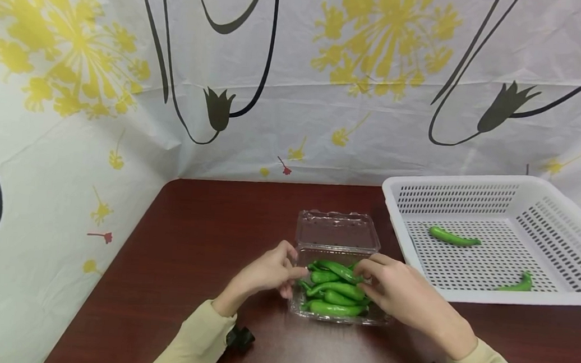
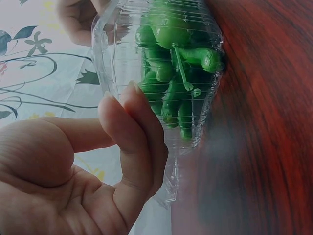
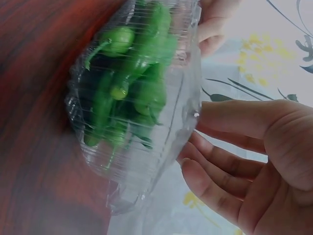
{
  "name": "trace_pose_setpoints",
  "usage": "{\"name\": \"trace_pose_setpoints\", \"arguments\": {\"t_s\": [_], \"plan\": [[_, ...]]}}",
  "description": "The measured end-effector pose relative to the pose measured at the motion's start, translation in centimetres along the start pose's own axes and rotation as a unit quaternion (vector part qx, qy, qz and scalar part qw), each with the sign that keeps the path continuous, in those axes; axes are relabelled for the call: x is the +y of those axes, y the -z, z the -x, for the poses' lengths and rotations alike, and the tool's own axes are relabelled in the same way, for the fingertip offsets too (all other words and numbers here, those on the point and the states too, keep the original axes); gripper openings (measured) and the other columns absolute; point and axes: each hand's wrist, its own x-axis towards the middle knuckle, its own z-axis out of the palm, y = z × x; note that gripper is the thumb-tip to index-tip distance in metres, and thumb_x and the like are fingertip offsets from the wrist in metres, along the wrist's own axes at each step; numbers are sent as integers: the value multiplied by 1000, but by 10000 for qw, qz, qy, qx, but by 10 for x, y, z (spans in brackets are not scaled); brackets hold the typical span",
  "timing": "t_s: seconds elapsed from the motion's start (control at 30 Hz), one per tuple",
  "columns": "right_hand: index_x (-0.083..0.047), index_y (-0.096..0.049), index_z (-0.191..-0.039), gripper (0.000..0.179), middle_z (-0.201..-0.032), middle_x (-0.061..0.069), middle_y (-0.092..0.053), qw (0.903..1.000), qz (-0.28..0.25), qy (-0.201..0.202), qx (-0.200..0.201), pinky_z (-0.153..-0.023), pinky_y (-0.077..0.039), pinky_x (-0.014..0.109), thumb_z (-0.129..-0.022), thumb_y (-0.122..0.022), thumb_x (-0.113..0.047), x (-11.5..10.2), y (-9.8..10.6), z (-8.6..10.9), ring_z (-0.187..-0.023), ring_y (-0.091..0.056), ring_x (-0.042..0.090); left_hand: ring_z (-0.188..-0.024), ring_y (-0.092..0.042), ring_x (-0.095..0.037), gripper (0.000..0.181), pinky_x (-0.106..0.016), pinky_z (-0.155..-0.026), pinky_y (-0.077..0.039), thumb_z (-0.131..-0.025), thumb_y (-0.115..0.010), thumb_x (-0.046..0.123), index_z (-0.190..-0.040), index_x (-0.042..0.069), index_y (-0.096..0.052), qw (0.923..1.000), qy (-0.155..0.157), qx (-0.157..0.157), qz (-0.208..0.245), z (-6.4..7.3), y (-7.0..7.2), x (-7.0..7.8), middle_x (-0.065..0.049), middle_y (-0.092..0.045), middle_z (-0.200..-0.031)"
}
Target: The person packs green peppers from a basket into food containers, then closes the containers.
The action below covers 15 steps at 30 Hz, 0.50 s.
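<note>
A clear plastic clamshell box (image 1: 382,319) lies on the table, its lid (image 1: 337,230) folded open toward the back. Several green chili peppers (image 1: 334,308) are heaped in its base and show through the ribbed wall in both wrist views. At the box's left side is my left hand (image 1: 269,270), fingers bent and thumb reaching over the rim beside the peppers. My right hand (image 1: 394,287) comes over the right rim, fingertips at the ends of the upper peppers. In the right wrist view its thumb and fingers (image 3: 215,161) stand apart at the box edge.
To the right stands a white perforated basket (image 1: 403,234) with one green pepper (image 1: 453,238) in its middle and another (image 1: 518,283) near the front wall. A dark red wooden table (image 1: 206,232) lies beneath. Behind hangs a white patterned sheet (image 1: 284,119).
</note>
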Motion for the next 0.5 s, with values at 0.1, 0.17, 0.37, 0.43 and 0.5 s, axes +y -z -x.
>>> {"name": "trace_pose_setpoints", "arguments": {"t_s": [0.1,0.17,0.37,0.43,0.5], "plan": [[-14,-72,-96,23,-93,-6,-67,9999,1,6,104,-65,-57,25,-79,-84,-6,1,3,-1,-77,-67,8,-45,-58,-13,41,-36,-54,-56,-97,-70,14,-121,-6,-44,10000,-7,-9,10,1,0,0,-17,-64,-74],[-13,-72,-98,24,-94,-5,-68,9999,-13,-9,161,-65,-57,26,-79,-84,-5,3,5,-1,-77,-68,9,-45,-58,-14,42,-37,-54,-56,-97,-70,14,-121,-6,-43,10000,-22,-12,9,2,0,0,-17,-64,-74],[-12,-72,-102,26,-96,-3,-69,9998,-26,-113,191,-65,-57,27,-80,-84,-5,7,12,-1,-77,-67,9,-45,-58,-14,43,-37,-54,-56,-97,-70,15,-122,-7,-43,10000,-39,-30,-23,2,0,0,-18,-64,-75],[-11,-72,-102,27,-95,-3,-69,9996,17,-83,263,-66,-58,29,-79,-84,-5,9,14,-1,-78,-67,11,-45,-58,-14,43,-38,-55,-57,-97,-70,15,-122,-7,-44,10000,-49,-28,-36,1,0,0,-18,-64,-75],[-10,-72,-103,28,-95,-3,-69,9994,57,-48,343,-67,-58,31,-78,-83,-4,11,16,-1,-79,-67,12,-45,-58,-14,43,-39,-55,-57,-97,-70,16,-122,-7,-44,10000,-47,-21,-59,1,0,0,-18,-64,-75]]}}
